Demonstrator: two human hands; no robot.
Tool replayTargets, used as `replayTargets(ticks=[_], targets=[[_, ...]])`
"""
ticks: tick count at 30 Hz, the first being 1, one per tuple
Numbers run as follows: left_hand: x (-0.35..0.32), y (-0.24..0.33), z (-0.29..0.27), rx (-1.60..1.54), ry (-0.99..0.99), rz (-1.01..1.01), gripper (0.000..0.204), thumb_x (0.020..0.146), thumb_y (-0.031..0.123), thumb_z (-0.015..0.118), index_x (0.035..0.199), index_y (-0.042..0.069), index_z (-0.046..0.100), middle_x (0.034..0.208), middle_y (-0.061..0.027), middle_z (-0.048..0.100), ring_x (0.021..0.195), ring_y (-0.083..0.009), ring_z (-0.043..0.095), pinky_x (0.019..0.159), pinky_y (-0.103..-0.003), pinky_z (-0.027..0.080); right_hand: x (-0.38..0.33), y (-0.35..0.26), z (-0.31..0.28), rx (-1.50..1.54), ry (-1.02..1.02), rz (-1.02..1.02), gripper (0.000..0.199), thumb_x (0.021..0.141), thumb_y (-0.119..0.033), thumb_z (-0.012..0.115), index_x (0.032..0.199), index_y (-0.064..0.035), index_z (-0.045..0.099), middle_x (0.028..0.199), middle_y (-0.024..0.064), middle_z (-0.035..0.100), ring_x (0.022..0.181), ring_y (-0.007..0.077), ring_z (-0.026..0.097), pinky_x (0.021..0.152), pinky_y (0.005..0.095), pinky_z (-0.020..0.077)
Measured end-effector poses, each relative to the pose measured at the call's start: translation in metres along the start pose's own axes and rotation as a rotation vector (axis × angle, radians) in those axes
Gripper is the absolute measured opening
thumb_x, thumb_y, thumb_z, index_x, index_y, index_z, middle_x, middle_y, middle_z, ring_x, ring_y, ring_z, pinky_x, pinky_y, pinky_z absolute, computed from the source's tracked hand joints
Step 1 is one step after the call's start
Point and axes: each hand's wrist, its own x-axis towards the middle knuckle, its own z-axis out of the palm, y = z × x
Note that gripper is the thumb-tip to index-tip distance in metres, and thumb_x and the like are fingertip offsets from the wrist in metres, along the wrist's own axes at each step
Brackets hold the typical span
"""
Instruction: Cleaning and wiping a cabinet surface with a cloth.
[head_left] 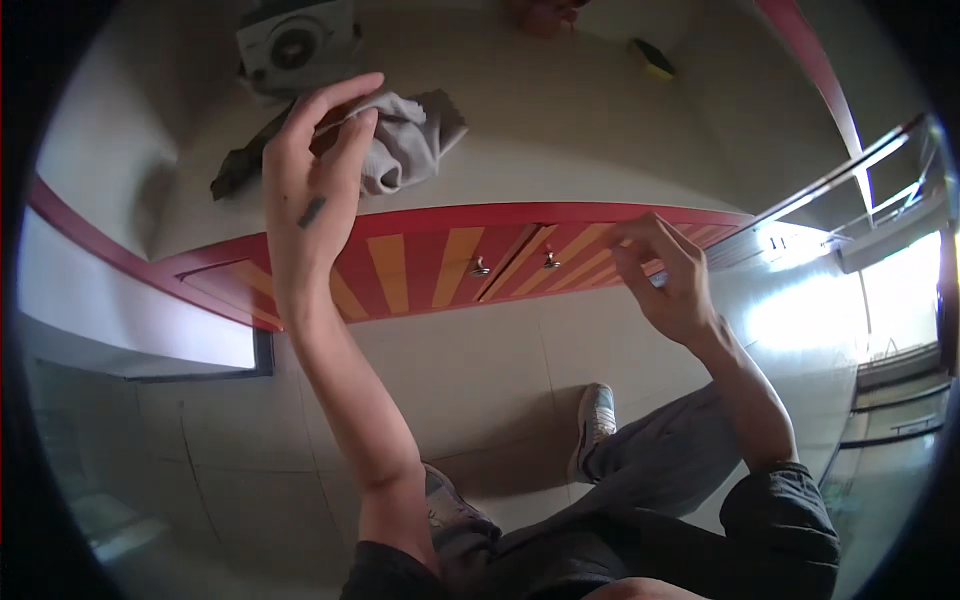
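Observation:
Over the counter at the left, my left hand (315, 170) reaches out with thumb and fingers apart. A dark mark shows on the back of that hand. Right beside its fingertips lies a crumpled grey cloth (405, 150), partly hidden by the thumb; whether they touch I cannot tell. Behind the wrist side a dark, flat piece (238, 172) sticks out on the counter, its kind unclear. My right hand (670, 275) hangs in the air before the cabinet front, fingers loosely bent and parted from the thumb, holding nothing.
The pale counter (560, 130) has a red rim. On it stand a white box-shaped device with a round black part (293, 45), a reddish object (545, 15) and a yellow-and-dark sponge (655, 62). Below are red-and-orange striped cabinet doors (430, 268). At the right runs a metal rail (840, 175).

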Motion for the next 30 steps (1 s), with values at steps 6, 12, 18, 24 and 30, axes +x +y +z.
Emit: replayTargets(ticks=[6, 12, 18, 24, 30], targets=[[0.012, -0.017, -0.003, 0.276, -0.077, 0.182, 0.017, 0.095, 0.003, 0.066, 0.11, 0.003, 0.076, 0.104, -0.0068, 0.075, 0.084, -0.0172, 0.067, 0.075, -0.03, 0.053, -0.007, 0.006, 0.0, -0.114, 0.001, 0.022, 0.015, 0.093, 0.007, 0.072, 0.107, 0.001, 0.072, 0.107, 0.0102, 0.071, 0.079, 0.0214, 0.069, 0.071, 0.0286, 0.0587], [0.037, -0.02, 0.038, 0.253, 0.255, 0.41, 0.016, 0.093, 0.0, 0.07, 0.108, 0.002, 0.074, 0.095, -0.0067, 0.073, 0.071, -0.0175, 0.065, 0.065, -0.032, 0.052, -0.005, 0.009, 0.007, -0.134, -0.053, 0.005, 0.013, 0.093, 0.003, 0.073, 0.107, 0.001, 0.074, 0.111, 0.01, 0.072, 0.076, 0.023, 0.07, 0.066, 0.0275, 0.0597], [0.018, -0.033, 0.024, 0.44, -0.138, 0.181, 0.017, 0.094, 0.0, 0.07, 0.11, 0.002, 0.073, 0.096, -0.0087, 0.074, 0.071, -0.0205, 0.067, 0.067, -0.034, 0.053, -0.002, 0.005, 0.017, -0.156, -0.12, 0.021, 0.017, 0.091, 0.008, 0.072, 0.107, 0.0012, 0.074, 0.106, 0.0095, 0.071, 0.078, 0.0212, 0.069, 0.072, 0.0279, 0.0583], [0.002, -0.03, 0.005, 0.353, -0.235, 0.164, 0.025, 0.096, 0.014, 0.071, 0.119, 0.003, 0.069, 0.11, -0.0128, 0.072, 0.084, -0.0251, 0.069, 0.07, -0.038, 0.055, 0.002, 0.001, 0.029, -0.136, -0.027, -0.113, 0.02, 0.089, 0.008, 0.074, 0.107, -0.0002, 0.074, 0.106, 0.0091, 0.072, 0.075, 0.0222, 0.069, 0.067, 0.0278, 0.0578], [-0.015, -0.047, 0.003, 0.516, -0.034, 0.289, 0.049, 0.1, 0.04, 0.071, 0.13, 0.002, 0.063, 0.122, -0.0179, 0.067, 0.105, -0.0304, 0.067, 0.083, -0.041, 0.057, 0.04, -0.025, 0.044, -0.169, 0.121, -0.407, 0.023, 0.087, 0.006, 0.076, 0.107, -0.0033, 0.075, 0.11, 0.0083, 0.072, 0.077, 0.0209, 0.069, 0.06, 0.028, 0.0574]])
